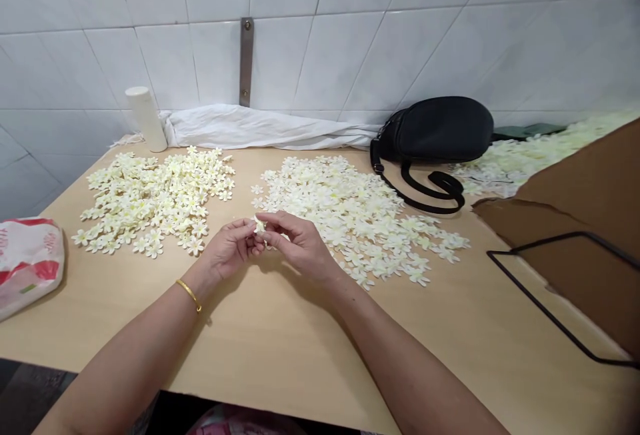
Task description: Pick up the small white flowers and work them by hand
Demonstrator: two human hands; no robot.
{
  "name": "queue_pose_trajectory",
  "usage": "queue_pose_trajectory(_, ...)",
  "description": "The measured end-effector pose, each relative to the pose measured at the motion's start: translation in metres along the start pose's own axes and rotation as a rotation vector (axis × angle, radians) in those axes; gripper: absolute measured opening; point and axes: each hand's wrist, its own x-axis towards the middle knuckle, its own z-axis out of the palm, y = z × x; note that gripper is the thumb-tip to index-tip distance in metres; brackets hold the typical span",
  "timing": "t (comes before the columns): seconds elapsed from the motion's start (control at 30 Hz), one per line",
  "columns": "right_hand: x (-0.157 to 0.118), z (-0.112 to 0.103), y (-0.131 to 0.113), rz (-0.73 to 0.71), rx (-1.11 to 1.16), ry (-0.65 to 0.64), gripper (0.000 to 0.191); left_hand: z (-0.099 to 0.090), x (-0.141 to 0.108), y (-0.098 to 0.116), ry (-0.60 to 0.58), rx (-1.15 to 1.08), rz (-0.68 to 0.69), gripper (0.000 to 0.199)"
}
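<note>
Between the fingertips of both hands is a small pale yellow-white artificial flower (259,225), partly covered by the fingers. My left hand (234,246) pinches it from the left, fingers curled, a gold bracelet on the wrist. From the right, my right hand (297,240) closes thumb and forefinger on the same flower. A heap of artificial flowers (155,195) lies on the table to the left of my hands. Flatter-looking flower pieces (340,202) are spread in a second pile just beyond and right of my right hand.
On the wooden table (280,355), a white bottle (147,118) and white cloth (260,127) stand along the tiled wall. A black bag (440,130) with a strap lies at the back right. Cardboard (585,222) and a black wire frame (540,312) are at right, a red-white plastic bag (31,262) at left.
</note>
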Motion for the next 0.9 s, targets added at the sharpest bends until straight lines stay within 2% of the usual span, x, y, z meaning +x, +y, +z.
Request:
queue_pose_trajectory(0.1,0.0,0.0,-0.003,0.054,0.182,-0.006,0.019,0.001,-0.002,0.002,-0.021,0.012,-0.003,0.016)
queue_pose_trajectory(0.23,-0.001,0.0,-0.003,0.044,0.21,-0.004,0.023,0.002,-0.005,0.003,-0.042,0.031,0.005,0.018)
queue_pose_trajectory(0.37,-0.002,0.001,-0.001,-0.008,0.079,-0.029,0.024,0.004,-0.007,0.003,-0.051,0.066,0.038,0.018)
queue_pose_trajectory(0.5,-0.003,0.004,-0.005,-0.083,-0.113,0.049,0.015,0.007,-0.007,0.001,-0.036,0.038,0.062,0.018)
queue_pose_trajectory(0.63,-0.004,0.005,-0.012,-0.162,-0.305,0.109,0.018,0.008,-0.006,-0.003,-0.008,0.015,0.055,0.022)
queue_pose_trajectory(0.77,-0.004,0.004,-0.009,-0.139,-0.414,0.15,0.024,0.009,-0.007,-0.005,-0.022,0.065,0.043,0.027)
queue_pose_trajectory(0.9,-0.002,0.004,0.0,-0.086,-0.394,0.151,0.026,0.009,-0.008,-0.006,0.007,0.115,0.078,0.026)
